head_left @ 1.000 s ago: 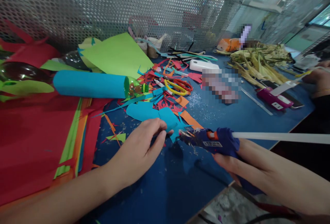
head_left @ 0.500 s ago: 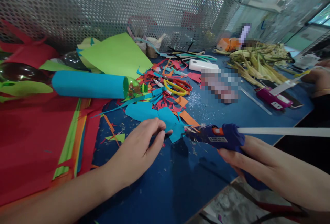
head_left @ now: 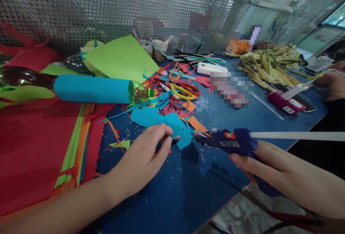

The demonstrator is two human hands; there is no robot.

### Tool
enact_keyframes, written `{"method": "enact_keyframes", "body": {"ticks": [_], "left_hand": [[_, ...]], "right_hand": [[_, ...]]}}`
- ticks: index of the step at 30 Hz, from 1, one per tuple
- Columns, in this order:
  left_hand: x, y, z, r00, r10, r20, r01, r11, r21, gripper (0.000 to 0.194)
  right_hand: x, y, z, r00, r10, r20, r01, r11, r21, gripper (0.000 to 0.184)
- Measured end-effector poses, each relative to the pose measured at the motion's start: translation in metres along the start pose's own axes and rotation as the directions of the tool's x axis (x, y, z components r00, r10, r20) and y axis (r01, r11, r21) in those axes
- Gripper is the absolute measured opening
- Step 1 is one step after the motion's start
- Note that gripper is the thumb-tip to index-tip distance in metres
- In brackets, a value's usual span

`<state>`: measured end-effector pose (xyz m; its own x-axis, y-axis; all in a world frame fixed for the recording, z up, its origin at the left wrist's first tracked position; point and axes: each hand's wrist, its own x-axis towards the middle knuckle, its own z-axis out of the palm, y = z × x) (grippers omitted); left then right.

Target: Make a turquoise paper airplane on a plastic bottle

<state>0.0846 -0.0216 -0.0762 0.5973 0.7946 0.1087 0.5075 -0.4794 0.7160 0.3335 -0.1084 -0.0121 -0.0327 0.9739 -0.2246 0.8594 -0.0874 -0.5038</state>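
My left hand [head_left: 145,153] pinches the near edge of a blue paper cut-out [head_left: 164,121] lying on the blue table [head_left: 188,194]. My right hand [head_left: 265,169] grips a blue hot glue gun [head_left: 231,143] with a white glue stick [head_left: 293,135] sticking out of its back. The gun's nozzle points left and sits right at the cut-out's edge, close to my left fingertips. A bottle wrapped in blue paper [head_left: 93,89] lies on its side further back, its green neck showing.
Red, green and orange paper sheets [head_left: 40,137] cover the left. Scissors [head_left: 185,90] lie among paper scraps in the middle. Dried leaves [head_left: 269,67], a pink glue gun [head_left: 285,104] and another person's hand [head_left: 330,79] are at the right. A perforated metal screen [head_left: 134,8] backs the table.
The glue gun has moved up and slightly right, its nozzle now at the blue cut-out's edge. My left hand has hardly moved.
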Motion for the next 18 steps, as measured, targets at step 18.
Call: {"method": "enact_keyframes", "body": {"ticks": [18], "left_hand": [[0.001, 0.006, -0.004, 0.995, 0.086, -0.057, -0.082, 0.994, 0.072, 0.016]], "right_hand": [[0.054, 0.072, -0.009, 0.955, -0.251, -0.159, 0.186, 0.922, -0.340, 0.037]]}}
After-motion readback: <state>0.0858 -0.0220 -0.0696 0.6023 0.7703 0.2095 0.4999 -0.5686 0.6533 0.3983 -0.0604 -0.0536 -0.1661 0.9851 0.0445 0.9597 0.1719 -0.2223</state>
